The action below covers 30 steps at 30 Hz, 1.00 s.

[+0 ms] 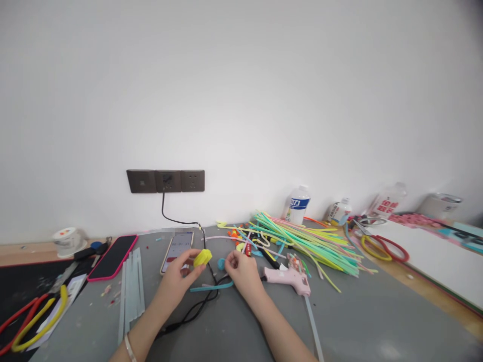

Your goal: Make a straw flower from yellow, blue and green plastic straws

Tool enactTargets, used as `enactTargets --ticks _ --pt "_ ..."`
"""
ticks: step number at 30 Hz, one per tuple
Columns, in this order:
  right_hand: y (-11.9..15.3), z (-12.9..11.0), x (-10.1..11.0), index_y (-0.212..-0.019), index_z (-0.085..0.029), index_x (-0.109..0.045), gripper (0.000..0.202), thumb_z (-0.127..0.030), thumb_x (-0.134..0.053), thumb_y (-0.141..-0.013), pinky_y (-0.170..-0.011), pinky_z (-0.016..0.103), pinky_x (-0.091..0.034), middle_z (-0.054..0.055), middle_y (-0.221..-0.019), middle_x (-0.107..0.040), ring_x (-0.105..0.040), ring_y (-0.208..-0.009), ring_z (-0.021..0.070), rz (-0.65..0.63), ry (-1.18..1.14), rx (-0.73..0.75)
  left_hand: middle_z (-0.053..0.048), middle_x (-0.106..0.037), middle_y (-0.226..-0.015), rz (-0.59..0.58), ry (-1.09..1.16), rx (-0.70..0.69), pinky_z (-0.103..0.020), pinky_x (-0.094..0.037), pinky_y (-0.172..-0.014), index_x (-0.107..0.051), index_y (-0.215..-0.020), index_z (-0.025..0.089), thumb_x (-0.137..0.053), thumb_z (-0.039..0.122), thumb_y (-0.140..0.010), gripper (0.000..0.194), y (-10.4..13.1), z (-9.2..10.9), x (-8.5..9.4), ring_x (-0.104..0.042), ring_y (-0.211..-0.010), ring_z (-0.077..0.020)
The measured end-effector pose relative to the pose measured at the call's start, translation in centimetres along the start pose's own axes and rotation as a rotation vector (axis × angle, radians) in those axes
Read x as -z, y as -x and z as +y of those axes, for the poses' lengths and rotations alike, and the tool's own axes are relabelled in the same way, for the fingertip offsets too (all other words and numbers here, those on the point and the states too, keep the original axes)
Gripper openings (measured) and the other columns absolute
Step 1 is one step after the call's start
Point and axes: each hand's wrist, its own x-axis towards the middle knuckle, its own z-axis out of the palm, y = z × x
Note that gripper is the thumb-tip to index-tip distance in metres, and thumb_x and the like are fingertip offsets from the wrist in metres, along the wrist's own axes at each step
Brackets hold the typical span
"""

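Between the thumb and fingers of my left hand is a small yellow fuzzy piece, held above the grey mat. My right hand is to its right, with thumb and fingertips pinched together; whatever they hold is too small to make out. Close to the right fingertips is a small blue coil. A blue pipe cleaner lies below, across a black cable.
A phone showing a timer lies behind my left hand. At right are a pink glue gun, piled pipe cleaners, scissors and a white bottle. Glue sticks, a pink-edged phone and more scissors lie left.
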Motion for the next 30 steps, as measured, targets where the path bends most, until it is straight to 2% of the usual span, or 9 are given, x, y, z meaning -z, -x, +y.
enactTargets --ticks 4,7,12,16,19,23,27,30 --pt "0.4 -0.6 0.3 -0.07 -0.018 -0.061 0.01 -0.014 -0.055 -0.078 -0.075 0.032 -0.027 -0.001 -0.062 -0.061 -0.056 -0.064 0.0166 0.028 0.266 0.073 -0.007 -0.071 -0.093 -0.102 -0.033 -0.004 -0.03 -0.054 -0.071 -0.068 -0.096 0.02 -0.066 0.035 -0.075 0.026 0.3 0.4 -0.3 -0.065 -0.086 -0.0237" --pt "0.7 -0.8 0.3 -0.075 -0.018 -0.062 0.01 -0.015 -0.054 -0.081 -0.076 0.031 -0.025 0.001 -0.066 -0.065 -0.061 -0.071 0.0183 0.035 0.418 0.11 -0.007 -0.071 -0.092 -0.13 -0.026 -0.017 -0.03 -0.055 -0.072 -0.067 -0.094 0.02 -0.065 0.032 -0.075 0.022 0.6 0.6 -0.6 -0.065 -0.089 -0.0242" --pt "1.0 -1.2 0.5 -0.088 -0.018 -0.063 0.009 -0.019 -0.054 -0.086 -0.078 0.031 -0.025 0.002 -0.07 -0.067 -0.062 -0.075 0.0197 0.069 0.442 0.148 -0.006 -0.069 -0.088 -0.231 -0.003 -0.026 -0.029 -0.055 -0.071 -0.064 -0.093 0.019 -0.063 0.033 -0.079 0.02 0.7 0.4 -0.9 -0.065 -0.084 -0.0225" --pt "1.4 -2.6 1.0 -0.096 -0.018 -0.062 0.014 -0.017 -0.052 -0.087 -0.078 0.031 -0.027 0.003 -0.075 -0.068 -0.063 -0.078 0.0195 0.089 0.436 0.194 -0.006 -0.069 -0.088 -0.274 -0.019 -0.041 -0.03 -0.053 -0.073 -0.063 -0.094 0.018 -0.063 0.035 -0.081 0.022 0.8 0.5 -1.0 -0.065 -0.082 -0.0222" --pt "2.0 -4.3 2.8 -0.092 -0.018 -0.062 0.012 -0.017 -0.052 -0.087 -0.077 0.031 -0.029 0.003 -0.075 -0.069 -0.064 -0.076 0.0191 0.03 0.447 0.177 -0.006 -0.069 -0.088 -0.282 -0.013 -0.051 -0.029 -0.052 -0.072 -0.062 -0.094 0.018 -0.062 0.037 -0.082 0.023 0.8 0.5 -1.0 -0.065 -0.082 -0.022" --pt "3.9 -5.3 7.2 -0.083 -0.019 -0.065 0.013 -0.024 -0.053 -0.088 -0.064 0.029 -0.032 0.008 -0.077 -0.072 -0.066 -0.074 0.022 -0.188 0.525 0.032 -0.006 -0.069 -0.088 -0.307 0.004 -0.046 -0.028 -0.051 -0.07 -0.061 -0.096 0.018 -0.063 0.042 -0.081 0.028 0.8 0.1 -1.0 -0.065 -0.081 -0.0218" --pt "5.5 -3.6 10.8 -0.097 -0.019 -0.064 0.016 -0.027 -0.059 -0.084 -0.059 0.028 -0.034 0.013 -0.089 -0.073 -0.068 -0.079 0.0254 -0.281 0.59 -0.131 -0.005 -0.068 -0.088 -0.314 0.001 -0.042 -0.026 -0.049 -0.069 -0.061 -0.097 0.017 -0.066 0.043 -0.079 0.032 1.0 -0.1 -1.0 -0.064 -0.08 -0.0211" --pt "5.7 -2.1 11.3 -0.107 -0.017 -0.06 0.025 -0.023 -0.059 -0.083 -0.06 0.029 -0.037 0.016 -0.091 -0.073 -0.069 -0.077 0.0268 -0.251 0.598 -0.257 -0.005 -0.067 -0.085 -0.327 0.008 -0.067 -0.025 -0.048 -0.068 -0.062 -0.094 0.017 -0.066 0.043 -0.079 0.03 1.2 0.1 -1.1 -0.062 -0.079 -0.0199"
